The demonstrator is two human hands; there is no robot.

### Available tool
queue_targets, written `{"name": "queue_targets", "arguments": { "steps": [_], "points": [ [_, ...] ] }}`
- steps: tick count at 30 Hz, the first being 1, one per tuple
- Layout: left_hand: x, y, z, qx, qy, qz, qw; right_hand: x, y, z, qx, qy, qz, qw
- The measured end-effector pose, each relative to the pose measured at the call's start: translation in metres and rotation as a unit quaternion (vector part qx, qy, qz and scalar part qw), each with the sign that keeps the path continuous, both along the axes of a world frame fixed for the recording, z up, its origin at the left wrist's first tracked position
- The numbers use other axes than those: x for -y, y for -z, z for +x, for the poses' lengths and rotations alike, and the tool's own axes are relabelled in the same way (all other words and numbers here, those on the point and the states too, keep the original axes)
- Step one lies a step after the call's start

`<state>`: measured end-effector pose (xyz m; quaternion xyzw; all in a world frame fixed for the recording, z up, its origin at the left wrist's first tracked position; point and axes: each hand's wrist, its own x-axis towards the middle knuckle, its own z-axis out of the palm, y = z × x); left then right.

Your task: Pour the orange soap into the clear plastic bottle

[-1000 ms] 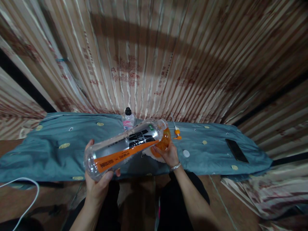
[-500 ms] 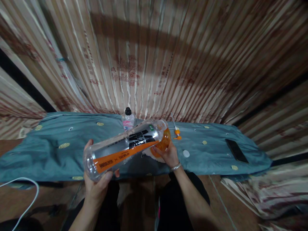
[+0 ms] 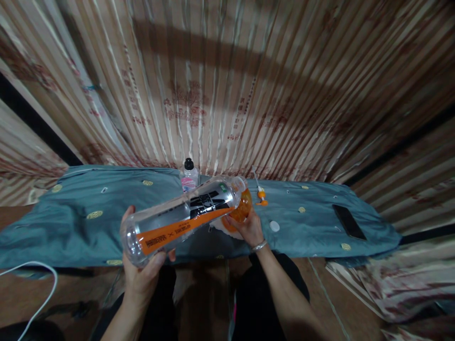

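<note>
My left hand is wrapped round the base of a large clear plastic bottle with a silver, black and orange label. The bottle lies tilted, its open mouth pointing right and slightly up in view, over an orange bottle. My right hand grips that orange bottle, which is partly hidden behind the clear one. Something whitish lies under the orange bottle. Beyond it on the cloth rests an orange and white pump dispenser top. A round white cap lies right of my right hand.
A small clear bottle with a black cap stands at the back of the teal cloth-covered surface. A black phone lies at the right. A white cable curves at lower left. Striped curtains hang behind.
Almost nothing differs. The base of the clear bottle has shifted very slightly left; both hands keep their holds.
</note>
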<state>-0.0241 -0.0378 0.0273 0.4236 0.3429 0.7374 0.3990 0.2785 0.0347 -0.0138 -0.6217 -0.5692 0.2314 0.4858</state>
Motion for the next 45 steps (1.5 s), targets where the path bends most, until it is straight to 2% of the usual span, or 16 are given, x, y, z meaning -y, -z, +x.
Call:
{"name": "queue_targets", "arguments": {
  "steps": [7,10,13,15,18,23,25,32,39,45],
  "points": [
    [0.001,-0.007,0.002,-0.001,-0.013,-0.028,1.000,0.001,0.000,0.000,0.009,0.002,-0.016,1.000],
    [0.000,-0.017,0.009,-0.020,-0.011,-0.009,1.000,0.001,-0.001,-0.001,-0.001,-0.003,0.001,1.000],
    [-0.001,-0.029,0.018,-0.023,-0.050,0.018,0.998,0.000,0.001,-0.001,-0.007,-0.002,0.007,1.000],
    [-0.001,-0.033,0.021,-0.041,-0.045,0.009,0.998,0.000,0.002,-0.001,-0.007,0.001,-0.001,1.000],
    [-0.001,-0.030,0.019,-0.045,-0.046,-0.008,0.998,0.000,0.004,-0.001,-0.012,0.003,-0.003,1.000],
    [-0.001,-0.011,0.005,-0.052,-0.017,-0.014,0.998,0.000,0.001,-0.002,-0.016,0.001,-0.001,1.000],
    [-0.002,-0.009,0.002,-0.049,-0.015,-0.014,0.999,0.000,0.000,-0.002,-0.016,-0.002,-0.004,1.000],
    [-0.002,-0.017,0.008,-0.050,-0.025,0.005,0.998,0.000,-0.003,-0.001,-0.007,-0.009,-0.008,1.000],
    [-0.003,-0.007,0.001,-0.022,-0.011,-0.004,1.000,0.002,-0.005,-0.004,-0.006,-0.004,-0.003,1.000],
    [-0.002,-0.022,0.017,0.009,-0.058,-0.002,0.998,0.001,-0.002,-0.003,-0.016,0.002,0.002,1.000]
  ]
}}
